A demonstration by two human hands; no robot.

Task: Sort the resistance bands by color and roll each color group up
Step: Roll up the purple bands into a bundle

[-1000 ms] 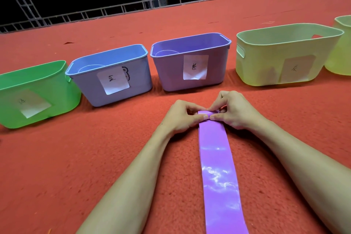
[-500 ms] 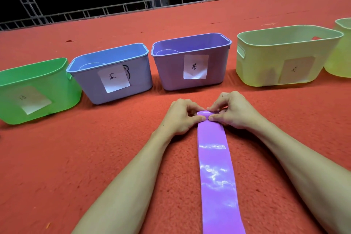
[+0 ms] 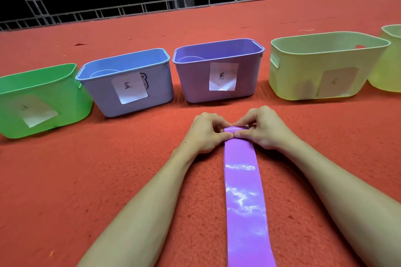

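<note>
Left hand (image 3: 206, 134) and right hand (image 3: 264, 130) both pinch the rolled end of the purple band (image 3: 243, 180). Band is flat on the carpet (image 3: 108, 180), tail to 6 o'clock, purple bin (image 3: 217, 50) at 12. Roll toward 6, tight, edges aligned.

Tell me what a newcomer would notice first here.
The shiny purple band lies on the red carpet in the middle; the left hand and right hand pinch its far end into a roll. Behind them stand a green bin, a blue bin, a purple bin and a yellow bin.
</note>
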